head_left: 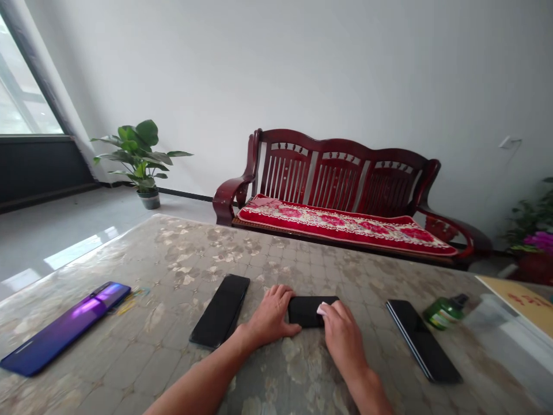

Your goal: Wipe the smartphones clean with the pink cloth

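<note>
A black smartphone (306, 312) lies crosswise on the patterned table cover, its dark screen up. Gripping its left end is my left hand (273, 314), with the thumb at the near edge and the fingers at the far edge. My right hand (343, 334) pinches a small white wipe (321, 309), perhaps a tissue, against the right part of the screen. Left of my left hand lies a second black phone (221, 311), close to the forearm. Another dark phone (423, 341) rests to the right of my right hand.
A blue-purple phone (69, 328) lies at the table's left. Right of the dark phone are a green bottle (444, 312) lying tilted and a clear box (505, 328) with a tan top. Beyond the table (173, 276) stand a red wooden bench (332, 178) and a potted plant (149, 199).
</note>
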